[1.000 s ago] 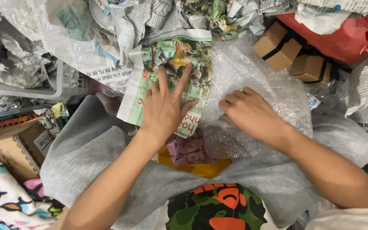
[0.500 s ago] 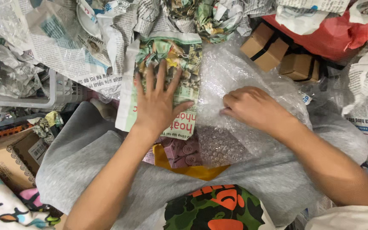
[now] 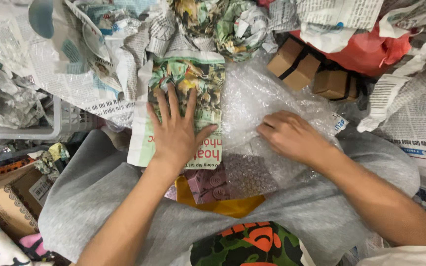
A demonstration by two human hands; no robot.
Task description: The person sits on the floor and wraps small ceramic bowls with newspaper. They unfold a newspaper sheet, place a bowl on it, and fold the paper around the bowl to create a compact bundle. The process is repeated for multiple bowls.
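Observation:
My left hand point(image 3: 176, 130) lies flat, fingers spread, on a folded colour newspaper sheet point(image 3: 193, 79) that rests on my lap. Beside it my right hand point(image 3: 292, 135) presses with curled fingers on a clear bubble wrap sheet point(image 3: 257, 93); whether it pinches the wrap I cannot tell. Under the paper and the wrap a pink patterned box point(image 3: 213, 182) peeks out, lying on something yellow point(image 3: 223, 204). My legs in grey trousers point(image 3: 89, 192) frame the pile.
Crumpled newspaper point(image 3: 232, 19) is heaped at the back. Two small brown cardboard boxes point(image 3: 292, 64) sit before a red bag point(image 3: 366, 49). A white plastic basket point(image 3: 60, 123) and a cardboard carton point(image 3: 11, 197) stand at the left. More newspaper point(image 3: 420, 118) lies at the right.
My left hand has slid a little left and flattened on the newspaper. The right hand stays on the bubble wrap. The view has shifted slightly.

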